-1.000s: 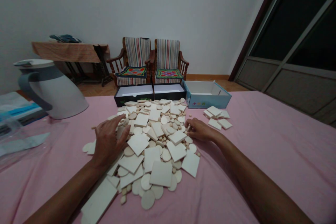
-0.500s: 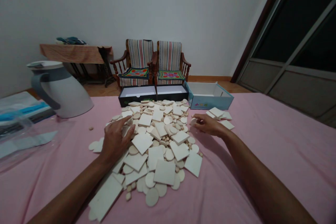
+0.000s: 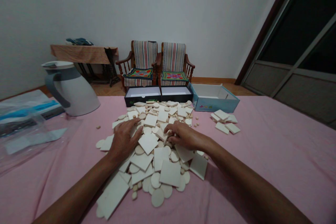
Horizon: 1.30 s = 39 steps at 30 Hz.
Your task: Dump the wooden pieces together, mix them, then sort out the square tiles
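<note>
A wide heap of pale wooden pieces [image 3: 148, 142] covers the middle of the pink cloth: squares, round discs and small pebble-like bits. On the heap's left side rests my left hand [image 3: 125, 139], its thumb and index finger spread apart, with no piece visibly gripped. My right hand [image 3: 185, 135] reaches over the heap from the right. Its fingers are bent down among the pieces, beside a tilted wooden square [image 3: 160, 134]; whatever lies between the fingertips is hidden. A small group of wooden squares [image 3: 222, 127] lies apart, right of the heap.
Behind the heap stand a black two-part tray [image 3: 143, 101] and a light-blue box [image 3: 216, 105]. To the left are a white jug [image 3: 80, 94] and clear plastic packaging [image 3: 39, 140]. Beyond the pink cloth [image 3: 265, 136] are two armchairs [image 3: 145, 54] and a cloth-covered stand [image 3: 81, 54].
My right hand has moved left from the cloth beside the heap onto the pieces. My left hand stays on the heap's left side. The whole view has shifted slightly.
</note>
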### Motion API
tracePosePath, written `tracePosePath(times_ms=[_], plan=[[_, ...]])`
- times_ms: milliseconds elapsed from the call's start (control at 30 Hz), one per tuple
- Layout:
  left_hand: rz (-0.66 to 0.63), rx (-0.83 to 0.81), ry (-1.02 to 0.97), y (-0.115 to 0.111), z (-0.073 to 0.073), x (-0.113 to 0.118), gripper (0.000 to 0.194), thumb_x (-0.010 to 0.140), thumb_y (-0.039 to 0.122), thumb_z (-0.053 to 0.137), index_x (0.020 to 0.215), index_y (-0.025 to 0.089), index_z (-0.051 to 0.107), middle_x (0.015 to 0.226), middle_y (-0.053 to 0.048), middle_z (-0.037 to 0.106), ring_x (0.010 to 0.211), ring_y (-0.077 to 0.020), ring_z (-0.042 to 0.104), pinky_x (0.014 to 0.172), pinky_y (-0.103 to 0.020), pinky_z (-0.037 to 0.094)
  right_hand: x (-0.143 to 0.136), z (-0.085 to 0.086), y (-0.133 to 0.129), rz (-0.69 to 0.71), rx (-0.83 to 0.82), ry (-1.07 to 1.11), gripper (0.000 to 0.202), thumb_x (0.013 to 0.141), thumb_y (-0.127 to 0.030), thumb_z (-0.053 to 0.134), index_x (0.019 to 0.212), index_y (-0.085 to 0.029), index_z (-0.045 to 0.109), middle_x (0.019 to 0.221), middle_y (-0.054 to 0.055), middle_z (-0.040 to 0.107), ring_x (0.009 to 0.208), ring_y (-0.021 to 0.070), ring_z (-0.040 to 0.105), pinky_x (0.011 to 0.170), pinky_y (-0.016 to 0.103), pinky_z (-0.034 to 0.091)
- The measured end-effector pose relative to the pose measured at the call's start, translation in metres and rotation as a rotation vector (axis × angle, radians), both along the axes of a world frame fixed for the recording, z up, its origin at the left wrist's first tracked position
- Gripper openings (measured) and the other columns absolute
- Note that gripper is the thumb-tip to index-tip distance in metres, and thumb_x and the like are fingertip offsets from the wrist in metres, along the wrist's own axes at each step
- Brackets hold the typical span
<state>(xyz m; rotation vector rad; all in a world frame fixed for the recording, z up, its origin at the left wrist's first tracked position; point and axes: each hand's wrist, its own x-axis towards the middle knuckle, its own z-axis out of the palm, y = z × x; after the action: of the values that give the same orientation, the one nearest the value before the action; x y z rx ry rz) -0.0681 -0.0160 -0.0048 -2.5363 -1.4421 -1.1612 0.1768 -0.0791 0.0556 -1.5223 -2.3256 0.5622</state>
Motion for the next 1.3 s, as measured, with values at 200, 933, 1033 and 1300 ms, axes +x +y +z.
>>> tracePosePath(times_ms=[200,933,1033,1300], plan=[[0.006,0.0,0.004,-0.001,0.0,0.0,0.039,0.088,0.043,0.047,0.112,0.016,0.06,0.115,-0.011,0.065,0.108,-0.0266,0.058,0.095,-0.044,0.041,0.053,-0.013,0.038,-0.334,0.131,-0.132,0.02,0.083,-0.013,0.048,0.089,-0.015,0.066,0.092,0.008,0.067,0.085,0.0163,0.058,0.074,0.026,0.039],[0.02,-0.019,0.039,-0.002,0.002,0.001,0.036,0.088,0.042,0.045,0.112,0.019,0.059,0.117,-0.01,0.065,0.11,-0.0259,0.057,0.098,-0.047,0.035,0.121,-0.055,0.043,-0.425,-0.023,-0.204,0.021,0.075,-0.029,0.063,0.091,-0.016,0.063,0.091,0.007,0.063,0.081,0.0176,0.055,0.067,0.025,0.037],[0.026,-0.019,0.04,-0.002,0.001,0.001,0.036,0.088,0.042,0.045,0.111,0.019,0.06,0.118,-0.01,0.065,0.111,-0.0258,0.057,0.099,-0.046,0.034,0.116,-0.058,0.039,-0.441,0.033,-0.269,0.013,0.079,-0.023,0.057,0.088,-0.015,0.063,0.091,0.009,0.064,0.081,0.0174,0.054,0.066,0.025,0.035],[0.009,-0.01,0.04,-0.003,0.002,0.001,0.037,0.088,0.041,0.045,0.111,0.017,0.06,0.115,-0.01,0.066,0.109,-0.0263,0.058,0.097,-0.047,0.036,0.105,-0.038,0.019,-0.339,-0.07,-0.017,0.005,0.076,-0.02,0.058,0.073,-0.016,0.058,0.069,0.001,0.061,0.062,0.012,0.052,0.057,0.022,0.035]])
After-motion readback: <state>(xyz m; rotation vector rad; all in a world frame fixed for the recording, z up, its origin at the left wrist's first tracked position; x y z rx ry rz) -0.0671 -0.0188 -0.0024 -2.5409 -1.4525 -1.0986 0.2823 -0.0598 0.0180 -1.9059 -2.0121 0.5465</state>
